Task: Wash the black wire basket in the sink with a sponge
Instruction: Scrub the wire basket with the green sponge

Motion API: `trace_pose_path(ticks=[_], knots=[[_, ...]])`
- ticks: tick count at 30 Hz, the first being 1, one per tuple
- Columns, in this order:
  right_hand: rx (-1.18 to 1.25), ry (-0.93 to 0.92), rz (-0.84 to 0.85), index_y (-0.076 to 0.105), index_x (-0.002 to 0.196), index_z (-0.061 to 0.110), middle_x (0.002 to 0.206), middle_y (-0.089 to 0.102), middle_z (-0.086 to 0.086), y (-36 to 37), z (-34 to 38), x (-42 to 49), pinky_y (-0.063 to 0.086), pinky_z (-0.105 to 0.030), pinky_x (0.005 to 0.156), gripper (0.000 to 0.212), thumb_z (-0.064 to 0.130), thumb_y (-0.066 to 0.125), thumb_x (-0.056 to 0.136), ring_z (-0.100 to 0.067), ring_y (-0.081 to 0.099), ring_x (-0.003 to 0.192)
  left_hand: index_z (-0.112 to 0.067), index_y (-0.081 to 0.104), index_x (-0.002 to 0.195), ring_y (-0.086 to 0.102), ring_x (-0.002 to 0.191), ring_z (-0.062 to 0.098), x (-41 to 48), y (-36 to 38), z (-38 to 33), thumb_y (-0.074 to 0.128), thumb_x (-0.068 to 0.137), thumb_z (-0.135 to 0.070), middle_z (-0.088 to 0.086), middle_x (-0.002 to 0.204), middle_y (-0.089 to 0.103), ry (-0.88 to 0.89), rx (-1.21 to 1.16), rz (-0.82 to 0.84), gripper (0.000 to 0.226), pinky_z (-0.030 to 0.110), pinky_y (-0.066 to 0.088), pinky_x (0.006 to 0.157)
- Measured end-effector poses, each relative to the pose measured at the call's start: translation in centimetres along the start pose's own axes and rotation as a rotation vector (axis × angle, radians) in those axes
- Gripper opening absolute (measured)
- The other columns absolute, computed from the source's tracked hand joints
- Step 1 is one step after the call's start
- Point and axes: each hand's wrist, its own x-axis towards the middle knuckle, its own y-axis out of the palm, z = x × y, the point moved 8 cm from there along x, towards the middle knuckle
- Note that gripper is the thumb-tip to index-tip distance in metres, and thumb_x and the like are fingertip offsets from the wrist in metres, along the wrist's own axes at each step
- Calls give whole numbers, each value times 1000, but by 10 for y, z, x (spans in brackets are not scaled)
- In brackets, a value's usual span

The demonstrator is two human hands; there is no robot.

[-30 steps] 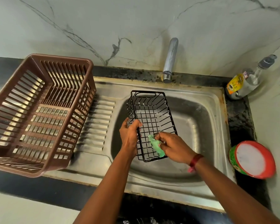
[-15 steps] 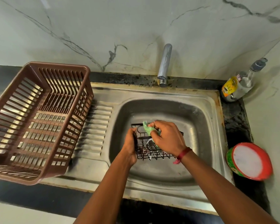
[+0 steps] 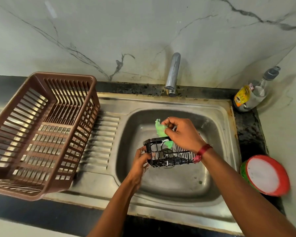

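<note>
The black wire basket (image 3: 171, 155) lies low in the steel sink (image 3: 176, 183), its open side turned toward me. My left hand (image 3: 141, 161) grips its left end. My right hand (image 3: 183, 134) is over the basket's far rim, pinching a crumpled green sponge (image 3: 161, 130) that hangs down onto the rim. Part of the sponge shows again just under the hand, inside the wires. The basket's right end is hidden behind my right wrist, which wears a red thread band.
A brown plastic dish rack (image 3: 41, 130) stands on the ribbed drainboard at the left. The chrome tap (image 3: 173, 74) rises behind the bowl, no water running. A soap bottle (image 3: 253, 93) and a red-rimmed tub of white paste (image 3: 265, 175) sit on the dark counter at the right.
The basket went from tilted up above the bowl to lying low in it. My right hand with the sponge moved from the basket's near end to its far rim.
</note>
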Motion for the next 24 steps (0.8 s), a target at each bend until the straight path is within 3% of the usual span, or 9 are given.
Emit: trace_pose_path(ticks=[3, 7, 10, 13, 16, 17, 20, 22, 24], knots=[[19, -4, 25, 69, 104, 22, 92, 68, 7, -3, 3, 3, 49, -14, 71, 22, 11, 61, 86, 0, 61, 79, -17, 52, 133, 65, 104, 23, 6, -1, -2, 80, 43, -65, 7, 119, 69, -43, 68, 11, 105, 41, 49, 94], [44, -22, -23, 65, 113, 18, 95, 64, 10, -6, 5, 5, 50, -16, 74, 24, 12, 59, 91, 4, 57, 81, -8, 58, 101, 65, 74, 18, 15, -1, -15, 72, 44, -52, 6, 87, 71, -29, 50, -61, 73, 38, 55, 77], [45, -9, -193, 58, 121, 17, 111, 62, 3, -27, 4, 2, 49, -10, 67, 25, 16, 54, 96, -4, 59, 89, -12, 56, 88, 55, 59, 12, 13, 2, -18, 65, 46, -37, 1, 76, 59, -27, 17, -101, 49, 28, 50, 60], [145, 47, -416, 54, 129, 18, 121, 59, -1, -57, -9, -10, 46, -2, 67, 34, 20, 56, 95, -11, 59, 100, -5, 61, 98, 62, 65, 19, 15, 1, -12, 65, 46, -30, 4, 78, 65, -66, -29, -130, 58, 29, 49, 58], [88, 43, -503, 62, 122, 17, 102, 62, 1, -65, -20, -27, 43, -3, 70, 36, 23, 68, 87, -11, 60, 90, -14, 57, 70, 59, 55, 18, 12, 2, -15, 56, 65, -18, -1, 63, 62, -76, -69, -139, 7, 26, 40, 56], [7, 54, -514, 65, 119, 16, 97, 60, 2, -65, -24, -31, 44, -8, 71, 34, 22, 69, 86, -12, 59, 86, -15, 55, 68, 58, 58, 18, 13, 1, -14, 55, 65, -17, -1, 64, 61, -82, -81, -151, 3, 26, 38, 56], [-185, 109, -561, 69, 109, 13, 98, 56, -4, -59, -28, -37, 49, -29, 83, 24, 12, 67, 85, -20, 57, 87, -10, 54, 92, 57, 70, 21, 15, 1, -14, 60, 44, -28, 3, 83, 58, -105, -58, -163, 51, 24, 40, 52], [-232, 125, -521, 67, 106, 10, 104, 59, -8, -48, -24, -34, 45, -23, 86, 21, 7, 63, 86, -19, 57, 90, -8, 55, 107, 61, 76, 25, 21, 2, -9, 65, 34, -36, 9, 93, 62, -111, -41, -169, 79, 25, 43, 50], [-286, 126, -416, 62, 112, 10, 105, 66, -9, -27, -19, -30, 49, -26, 76, 26, 1, 56, 88, -22, 63, 86, -4, 60, 117, 67, 85, 30, 33, 0, 3, 66, 34, -42, 16, 107, 70, -113, -4, -184, 91, 28, 45, 54]])
